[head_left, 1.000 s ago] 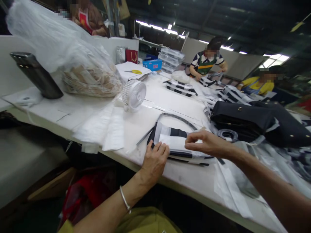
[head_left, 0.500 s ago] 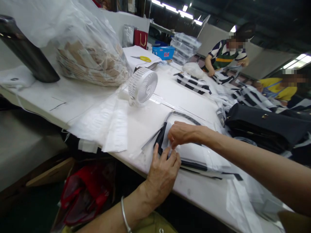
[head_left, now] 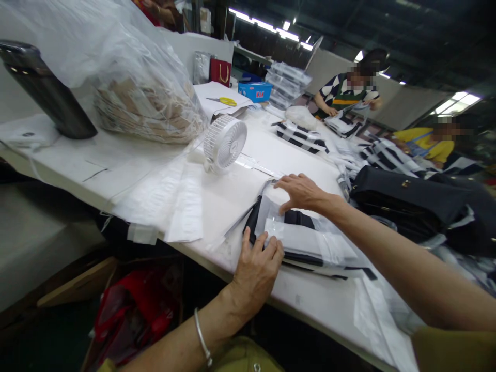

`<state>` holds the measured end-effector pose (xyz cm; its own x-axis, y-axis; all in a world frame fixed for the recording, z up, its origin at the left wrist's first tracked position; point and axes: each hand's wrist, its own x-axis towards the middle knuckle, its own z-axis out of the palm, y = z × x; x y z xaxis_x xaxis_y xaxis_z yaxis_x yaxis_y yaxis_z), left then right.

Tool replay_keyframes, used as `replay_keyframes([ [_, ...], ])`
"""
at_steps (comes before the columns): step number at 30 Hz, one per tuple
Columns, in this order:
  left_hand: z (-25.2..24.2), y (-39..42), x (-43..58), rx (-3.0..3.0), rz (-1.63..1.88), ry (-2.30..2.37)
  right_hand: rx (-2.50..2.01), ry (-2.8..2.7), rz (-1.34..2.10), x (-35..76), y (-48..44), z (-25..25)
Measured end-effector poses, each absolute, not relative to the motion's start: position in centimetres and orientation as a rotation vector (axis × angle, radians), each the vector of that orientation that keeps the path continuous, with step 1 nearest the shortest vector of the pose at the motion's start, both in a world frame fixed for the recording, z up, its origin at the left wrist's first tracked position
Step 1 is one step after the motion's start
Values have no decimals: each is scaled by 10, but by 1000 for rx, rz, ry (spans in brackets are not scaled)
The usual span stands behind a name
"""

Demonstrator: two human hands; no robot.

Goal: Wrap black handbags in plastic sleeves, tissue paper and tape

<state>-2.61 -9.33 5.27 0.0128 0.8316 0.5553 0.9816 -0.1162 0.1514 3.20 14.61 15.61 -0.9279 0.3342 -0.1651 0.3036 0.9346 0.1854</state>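
A flat black-and-white folded piece, partly covered by clear plastic, lies at the table's near edge; whether it is a garment or a bag, I cannot tell. My left hand presses its spread fingertips onto the near left corner, thumb side toward the black border. Above the far left part of the piece is my right hand, fingers apart and curved, with nothing visible in it. Its fingertips are at or just over the plastic; contact is unclear.
A small white fan stands left of the piece, beside white strips. Behind are a dark bottle, a big plastic bag and yellow-handled scissors. Black bags lie right. Two people work across the table.
My right hand has opened from a closed pinch near my left fingers and moved up and away. A clear plastic flap now lies flatter over the piece. My left hand stays at the corner.
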Motion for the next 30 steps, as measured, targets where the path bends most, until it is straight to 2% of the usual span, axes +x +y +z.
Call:
replay_keyframes([
  [2, 54, -95, -26, -2017, -760, -1876, 648, 2974, 57, 44, 146, 153],
  [5, 55, -95, -27, -2010, -742, -1883, 670, 2992, -241, 53, 134, 129],
  [8, 53, -93, -27, -1983, -741, -1877, 790, 2902, -385, 54, 130, 102],
  [13, 48, -92, -27, -1978, -795, -1856, 1089, 2995, -291, 67, 145, 109],
  [16, 45, -92, -27, -1962, -856, -1833, 1039, 3074, -332, 80, 127, 117],
  [22, 45, -92, -28, -1997, -871, -1815, 1035, 2958, -405, 89, 77, 95],
  [26, 66, -92, -37, -2141, -781, -1826, 1041, 2989, -573, 111, 85, 113],
  [30, 97, -79, -42, -2179, -744, -1833, 1010, 2981, -496, 151, 91, 129],
])
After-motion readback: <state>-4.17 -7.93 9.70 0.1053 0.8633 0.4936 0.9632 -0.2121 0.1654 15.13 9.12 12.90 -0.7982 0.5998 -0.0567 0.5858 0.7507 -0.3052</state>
